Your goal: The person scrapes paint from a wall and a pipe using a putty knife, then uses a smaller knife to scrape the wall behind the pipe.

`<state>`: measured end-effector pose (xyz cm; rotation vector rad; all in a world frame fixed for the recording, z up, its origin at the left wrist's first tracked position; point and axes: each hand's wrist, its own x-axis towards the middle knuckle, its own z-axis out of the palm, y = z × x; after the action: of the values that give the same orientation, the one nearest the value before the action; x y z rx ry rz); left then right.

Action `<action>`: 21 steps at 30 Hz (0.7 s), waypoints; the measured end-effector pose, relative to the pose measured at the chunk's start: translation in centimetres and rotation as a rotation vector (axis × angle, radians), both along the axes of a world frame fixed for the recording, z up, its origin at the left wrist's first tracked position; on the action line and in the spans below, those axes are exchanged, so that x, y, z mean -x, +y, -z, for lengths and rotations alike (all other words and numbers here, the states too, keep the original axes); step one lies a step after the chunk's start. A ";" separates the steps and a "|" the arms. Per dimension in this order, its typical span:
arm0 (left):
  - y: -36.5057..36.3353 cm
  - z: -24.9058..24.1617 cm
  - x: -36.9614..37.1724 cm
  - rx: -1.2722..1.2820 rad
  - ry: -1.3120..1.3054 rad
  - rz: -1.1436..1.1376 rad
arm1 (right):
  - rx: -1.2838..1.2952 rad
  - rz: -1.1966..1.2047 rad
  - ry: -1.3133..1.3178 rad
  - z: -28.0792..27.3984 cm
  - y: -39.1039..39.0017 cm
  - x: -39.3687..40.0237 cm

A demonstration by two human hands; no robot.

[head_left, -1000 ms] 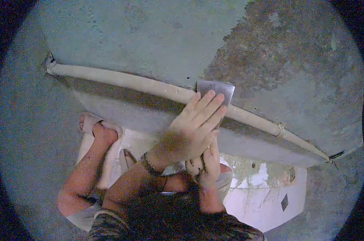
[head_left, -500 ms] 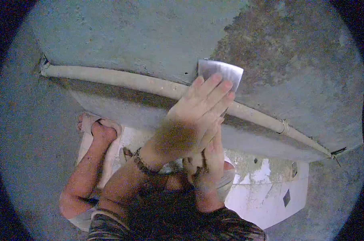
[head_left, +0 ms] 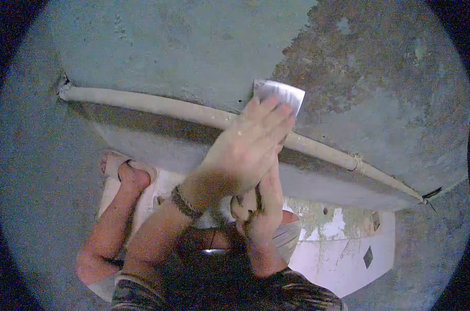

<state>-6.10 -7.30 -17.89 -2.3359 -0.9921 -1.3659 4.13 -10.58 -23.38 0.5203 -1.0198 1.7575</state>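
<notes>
Scraper (head_left: 281,91) is mid-view, blade against or just off the greenish surface (head_left: 167,46), right above the pipe (head_left: 141,100); edge contact we can't tell. Left to right: pipe end, then a sandalled foot (head_left: 136,179) below it, well apart from the blade; we judge that footing could slip if weight leans too far forward. Next, left hand (head_left: 245,142), blurred, fingers extended and laid over the blade, bracelet (head_left: 183,202) at the wrist. Main risk we see: fingertips lie on bare metal near the front edge, so a snag on a rough spot could slide them over it and cut skin. Then right hand (head_left: 266,202), lower down, fingers curled in on the handle end, handle itself covered; both hands together, left overlapping right. If that grip twisted, the blade could tilt and a corner gouge the surface. Hands also cross the pipe, so a low pass could bang knuckles or nick it. Further right, the dark patch (head_left: 349,67) looks uneven to us, so the blade could skip there, and the ragged wrap (head_left: 357,163) on the pipe could catch a corner.
</notes>
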 end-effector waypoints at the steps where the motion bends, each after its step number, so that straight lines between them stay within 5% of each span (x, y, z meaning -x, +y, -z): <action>1: -0.2 -0.5 0.3 0.006 -0.013 0.001 | -0.039 -0.090 0.057 0.1 0.1 0.0; 2: -0.4 -0.9 0.7 0.007 0.013 0.024 | -0.037 -0.088 0.043 0.0 -0.6 0.0; 4: -0.6 -0.2 0.7 -0.001 0.047 0.052 | 0.313 0.969 -0.641 -0.9 -2.7 1.1; 5: -0.5 1.3 0.5 0.024 0.032 0.052 | 0.304 0.974 -0.626 -2.0 -2.8 1.4; 10: -0.2 -1.2 1.2 0.043 -0.031 0.094 | 0.169 0.171 -0.170 -6.0 -2.8 1.0; 11: -0.1 -1.8 1.3 0.022 -0.028 0.098 | 0.177 0.169 -0.172 -5.4 -3.3 0.9; 13: 0.0 -1.2 1.1 -0.018 -0.013 0.099 | 0.433 0.788 -0.802 -4.1 -4.0 1.0; 16: 0.3 0.5 0.6 0.043 0.107 0.009 | 0.317 0.835 -0.767 -4.2 -3.0 1.2; 21: 0.1 -2.3 1.3 0.033 -0.043 0.115 | 0.113 0.906 -0.833 -3.2 -3.2 0.0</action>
<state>-7.37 -7.18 -15.59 -2.4311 -0.9114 -1.4581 4.12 -13.75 -20.22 -0.7393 -1.3928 1.1456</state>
